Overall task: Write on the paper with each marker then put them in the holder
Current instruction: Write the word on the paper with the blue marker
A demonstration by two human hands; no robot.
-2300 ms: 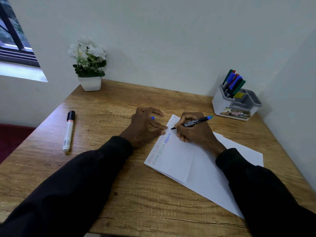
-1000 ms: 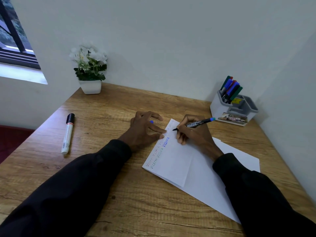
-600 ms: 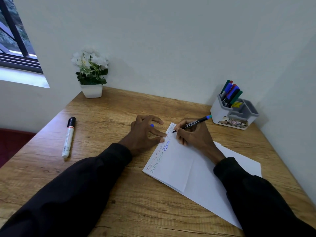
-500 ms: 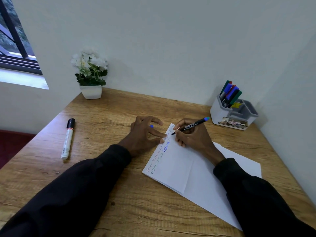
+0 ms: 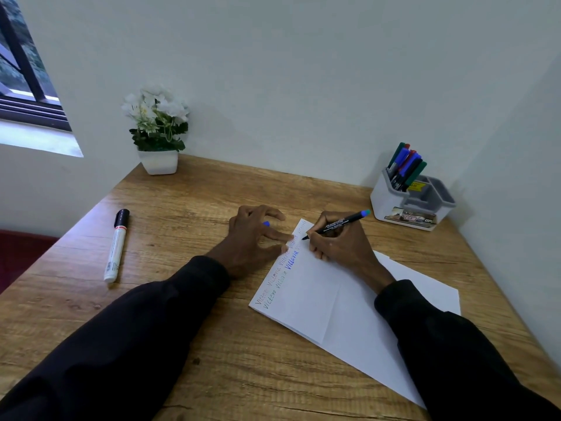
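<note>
A white folded paper (image 5: 309,296) lies on the wooden table (image 5: 188,202), with lines of coloured handwriting along its left edge. My right hand (image 5: 343,247) grips a black marker with a blue end (image 5: 341,221), its tip touching the paper's top left corner. My left hand (image 5: 252,241) rests beside the paper; two fingertips press on the paper's edge and a small blue cap (image 5: 266,223) sits tucked between the fingers. The white and grey holder (image 5: 391,202) stands at the back right with several markers (image 5: 405,168) upright in it.
A white marker with a black cap (image 5: 116,247) lies on the table's left side. A potted white flower plant (image 5: 158,132) stands at the back left against the wall. Walls close in the table behind and to the right.
The marker tip has crept up and right along the writing line toward the paper's top corner. My left hand has kept its place on the paper's edge.
</note>
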